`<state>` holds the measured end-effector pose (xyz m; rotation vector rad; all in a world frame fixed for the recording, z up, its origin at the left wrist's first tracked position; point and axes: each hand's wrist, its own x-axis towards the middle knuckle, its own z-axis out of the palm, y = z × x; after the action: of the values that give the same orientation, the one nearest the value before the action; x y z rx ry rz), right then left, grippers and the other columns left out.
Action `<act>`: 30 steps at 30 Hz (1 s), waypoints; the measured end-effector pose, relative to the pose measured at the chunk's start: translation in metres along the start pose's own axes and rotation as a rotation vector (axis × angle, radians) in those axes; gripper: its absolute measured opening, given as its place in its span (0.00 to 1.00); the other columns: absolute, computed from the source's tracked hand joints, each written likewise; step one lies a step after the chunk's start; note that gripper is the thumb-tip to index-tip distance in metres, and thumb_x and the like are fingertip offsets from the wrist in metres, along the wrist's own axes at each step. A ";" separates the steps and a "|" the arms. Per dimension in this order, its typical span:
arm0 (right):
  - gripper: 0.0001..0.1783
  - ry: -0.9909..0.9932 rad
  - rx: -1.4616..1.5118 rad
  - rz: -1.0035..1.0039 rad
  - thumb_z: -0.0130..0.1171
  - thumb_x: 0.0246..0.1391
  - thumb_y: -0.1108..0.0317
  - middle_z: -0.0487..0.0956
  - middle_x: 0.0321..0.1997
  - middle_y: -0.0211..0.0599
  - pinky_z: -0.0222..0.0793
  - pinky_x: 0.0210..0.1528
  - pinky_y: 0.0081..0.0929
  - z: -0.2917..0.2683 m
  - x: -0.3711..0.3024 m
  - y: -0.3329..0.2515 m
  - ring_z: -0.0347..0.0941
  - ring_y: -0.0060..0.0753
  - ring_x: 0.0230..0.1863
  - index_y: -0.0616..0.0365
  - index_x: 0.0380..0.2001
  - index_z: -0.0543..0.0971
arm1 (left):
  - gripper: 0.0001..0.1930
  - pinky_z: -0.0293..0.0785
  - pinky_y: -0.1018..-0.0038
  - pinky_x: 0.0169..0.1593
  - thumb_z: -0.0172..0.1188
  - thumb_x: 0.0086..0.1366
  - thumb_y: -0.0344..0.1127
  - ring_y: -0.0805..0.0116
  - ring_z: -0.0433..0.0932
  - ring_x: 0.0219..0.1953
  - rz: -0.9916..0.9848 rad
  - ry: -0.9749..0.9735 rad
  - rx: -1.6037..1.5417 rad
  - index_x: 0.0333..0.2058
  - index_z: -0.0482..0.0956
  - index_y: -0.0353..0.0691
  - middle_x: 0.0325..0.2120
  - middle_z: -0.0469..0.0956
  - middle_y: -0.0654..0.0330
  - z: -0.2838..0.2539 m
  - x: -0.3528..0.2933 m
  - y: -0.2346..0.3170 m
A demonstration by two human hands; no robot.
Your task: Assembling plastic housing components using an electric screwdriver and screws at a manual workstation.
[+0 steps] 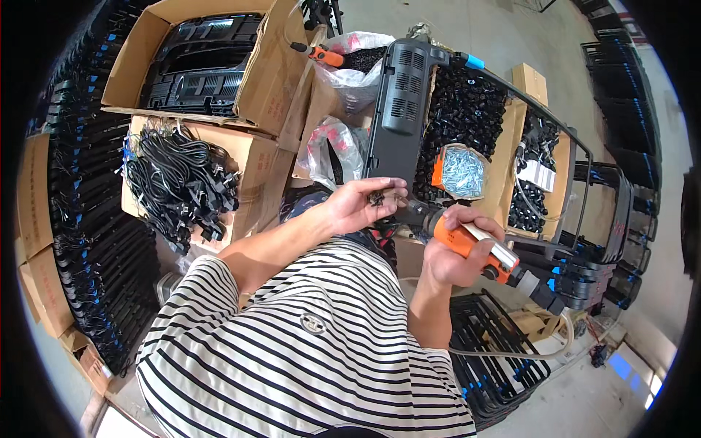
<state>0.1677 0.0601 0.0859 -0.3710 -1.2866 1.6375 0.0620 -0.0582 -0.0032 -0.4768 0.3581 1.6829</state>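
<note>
My left hand (349, 207) is curled, palm up, around a few small dark pieces (376, 198) too small to make out; its fingertips are near the tip of an orange power screwdriver (454, 239). Wrapped round that screwdriver's body is my right hand (447, 266), with the bit end pointing left toward my left hand. A hose runs off the tool's back end. Just beyond both hands lies a long black plastic housing (404, 95) with vent slots. Beside it, an open orange carton (461, 172) of silvery screws rests on a heap of small black parts (467, 109).
A cardboard bin (515, 120) with more black parts stands at the right, under a black tube frame (577, 135). Bundled black cables (182, 171) and a carton (274, 80) of black panels are at the left. A second orange tool (325, 56) lies by plastic sacks (358, 95).
</note>
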 end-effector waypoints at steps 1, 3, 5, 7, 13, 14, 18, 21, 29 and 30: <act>0.20 -0.004 0.003 0.000 0.51 0.59 0.49 0.75 0.27 0.45 0.66 0.34 0.36 0.000 -0.001 -0.001 0.68 0.35 0.26 0.57 0.37 0.69 | 0.10 0.76 0.73 0.44 0.55 0.66 0.29 0.65 0.78 0.39 -0.038 -0.011 -0.006 0.44 0.76 0.33 0.37 0.78 0.56 0.000 -0.003 -0.004; 0.20 -0.003 -0.025 -0.021 0.52 0.59 0.49 0.75 0.28 0.45 0.66 0.34 0.35 -0.002 -0.005 -0.004 0.67 0.35 0.26 0.57 0.37 0.69 | 0.11 0.76 0.75 0.44 0.55 0.66 0.29 0.66 0.78 0.39 -0.001 -0.044 0.018 0.45 0.76 0.32 0.38 0.78 0.56 -0.009 -0.005 -0.015; 0.20 -0.007 -0.037 -0.029 0.52 0.59 0.49 0.75 0.28 0.45 0.66 0.34 0.35 -0.002 -0.008 -0.006 0.67 0.34 0.26 0.56 0.36 0.69 | 0.11 0.76 0.78 0.45 0.56 0.66 0.30 0.68 0.78 0.40 0.066 -0.108 0.070 0.45 0.76 0.31 0.39 0.78 0.56 -0.018 -0.005 -0.023; 0.20 -0.005 -0.032 -0.015 0.53 0.58 0.49 0.75 0.27 0.44 0.65 0.34 0.35 -0.001 -0.010 -0.009 0.66 0.34 0.26 0.56 0.36 0.70 | 0.11 0.76 0.78 0.45 0.56 0.66 0.30 0.69 0.78 0.40 0.080 -0.112 0.075 0.45 0.76 0.31 0.39 0.78 0.57 -0.024 -0.005 -0.026; 0.20 0.013 -0.002 0.008 0.53 0.58 0.49 0.75 0.28 0.44 0.65 0.34 0.35 -0.007 -0.016 -0.014 0.66 0.35 0.26 0.56 0.36 0.70 | 0.11 0.75 0.79 0.47 0.58 0.65 0.28 0.72 0.77 0.40 0.106 -0.162 0.124 0.44 0.77 0.32 0.38 0.78 0.58 -0.032 -0.008 -0.027; 0.20 -0.013 -0.003 0.016 0.53 0.58 0.49 0.75 0.29 0.44 0.65 0.34 0.36 -0.008 -0.015 -0.013 0.66 0.35 0.26 0.56 0.36 0.70 | 0.11 0.75 0.79 0.47 0.58 0.65 0.28 0.72 0.77 0.40 0.106 -0.162 0.122 0.44 0.77 0.32 0.38 0.78 0.58 -0.032 -0.009 -0.028; 0.19 -0.048 0.009 0.053 0.53 0.58 0.49 0.75 0.29 0.43 0.65 0.34 0.35 -0.010 -0.015 -0.015 0.66 0.35 0.26 0.56 0.36 0.71 | 0.11 0.73 0.78 0.45 0.59 0.64 0.30 0.73 0.75 0.38 0.138 -0.146 0.222 0.43 0.78 0.32 0.35 0.78 0.60 -0.031 -0.012 -0.029; 0.19 -0.015 0.040 0.106 0.52 0.59 0.50 0.75 0.30 0.42 0.65 0.34 0.35 -0.008 -0.015 -0.016 0.66 0.35 0.26 0.57 0.36 0.72 | 0.11 0.72 0.77 0.45 0.59 0.64 0.29 0.73 0.74 0.37 0.132 -0.193 0.300 0.44 0.78 0.31 0.35 0.77 0.60 -0.036 -0.012 -0.026; 0.17 0.034 0.052 0.198 0.48 0.61 0.54 0.75 0.31 0.41 0.65 0.36 0.34 -0.007 -0.007 -0.008 0.67 0.33 0.27 0.57 0.35 0.73 | 0.12 0.72 0.76 0.41 0.60 0.64 0.30 0.73 0.73 0.32 0.150 -0.141 0.523 0.44 0.79 0.30 0.30 0.77 0.60 -0.030 -0.017 -0.017; 0.17 0.029 0.045 0.219 0.47 0.61 0.54 0.75 0.31 0.41 0.64 0.36 0.33 -0.007 -0.006 -0.006 0.67 0.33 0.27 0.57 0.35 0.73 | 0.12 0.72 0.76 0.41 0.60 0.64 0.30 0.73 0.73 0.32 0.149 -0.139 0.520 0.44 0.79 0.30 0.30 0.77 0.60 -0.031 -0.016 -0.016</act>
<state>0.1784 0.0593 0.0863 -0.5209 -1.2195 1.8341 0.0830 -0.0849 -0.0214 0.0532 0.7170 1.6738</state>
